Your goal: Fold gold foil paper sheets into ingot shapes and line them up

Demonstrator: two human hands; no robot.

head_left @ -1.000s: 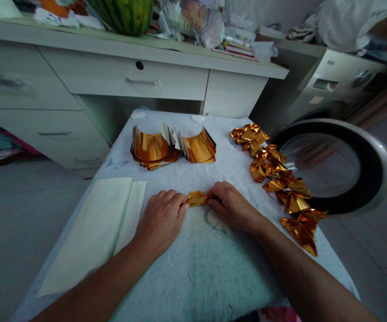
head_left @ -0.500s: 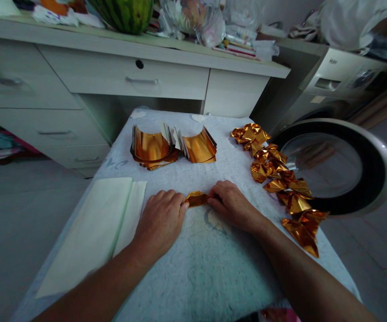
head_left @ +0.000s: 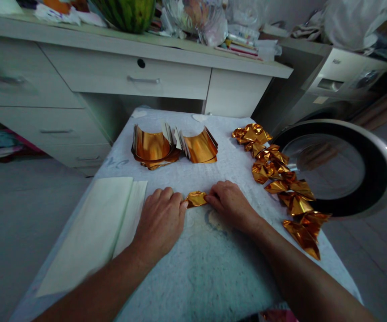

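A small folded piece of gold foil paper (head_left: pixel 196 199) lies low over the cloth, stretched between my two hands. My left hand (head_left: pixel 162 219) pinches its left end, and my right hand (head_left: pixel 230 202) grips the right end; the fingertips partly hide both ends. Beyond them stand two stacks of curved gold foil sheets, the left stack (head_left: pixel 151 145) and the right stack (head_left: pixel 200 146). Along the right side runs a row of crumpled, folded gold foil pieces (head_left: pixel 295 203).
A patterned cloth (head_left: pixel 193 273) covers the table. Pale folded paper (head_left: pixel 89 228) lies at its left. Behind is a white desk (head_left: pixel 176 80) bearing a watermelon (head_left: pixel 126 13) and plastic bags. At the right, a washing machine's open round door (head_left: pixel 377 170) stands close to the table edge.
The gold foil piece has tilted slightly between my fingers, showing a brighter face. Both hands keep their hold and have barely moved; the view has shifted slightly.
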